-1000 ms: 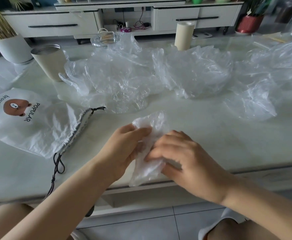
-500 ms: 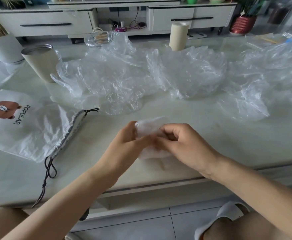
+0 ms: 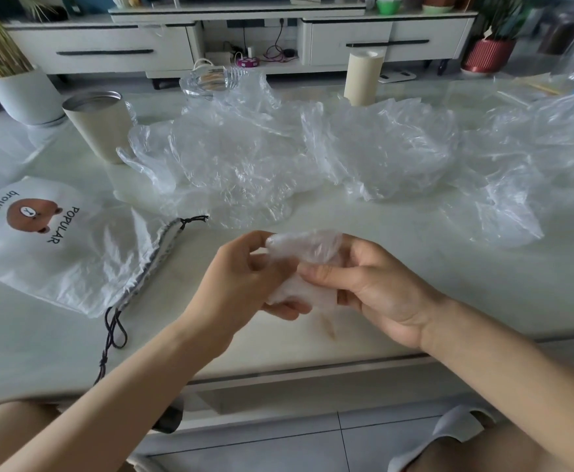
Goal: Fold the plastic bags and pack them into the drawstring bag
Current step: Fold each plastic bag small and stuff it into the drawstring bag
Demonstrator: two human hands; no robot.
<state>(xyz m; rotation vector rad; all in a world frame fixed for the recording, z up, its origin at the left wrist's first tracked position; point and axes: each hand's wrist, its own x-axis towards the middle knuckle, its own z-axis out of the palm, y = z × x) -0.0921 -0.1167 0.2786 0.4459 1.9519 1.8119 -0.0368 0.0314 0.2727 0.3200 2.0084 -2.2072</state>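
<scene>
Head view: both hands are raised just above the table (image 3: pixel 415 267), near the middle of its near edge, with a folded plastic bag (image 3: pixel 304 264) caught between them. The left hand (image 3: pixel 241 287) has its fingers curled; the thumb lies over the top of the bundle and at least one finger shows beneath its lower end. The right hand (image 3: pixel 374 294) lays its forefinger across the middle of the bundle, and its other fingers curl in behind. Both hands pinch it. The bundle is small and crumpled, and its long axis runs from the far side toward the near edge, leaning a little left at the bottom.

The drawstring bag (image 3: pixel 74 253) lies flat toward the left edge of the table, left of the hands, so the left hand is the nearer one. Its gathered mouth (image 3: pixel 153 264) faces the hands, and the black cord (image 3: pixel 115 330) trails toward the near edge. The mouth looks drawn nearly closed, so I judge it must be spread before the bundle goes in.

Loose plastic bags (image 3: pixel 238 158) are spread along the far half of the table, well apart from the hands and not yet folded. A tumbler (image 3: pixel 98 124) stands at the far left, beside them
</scene>
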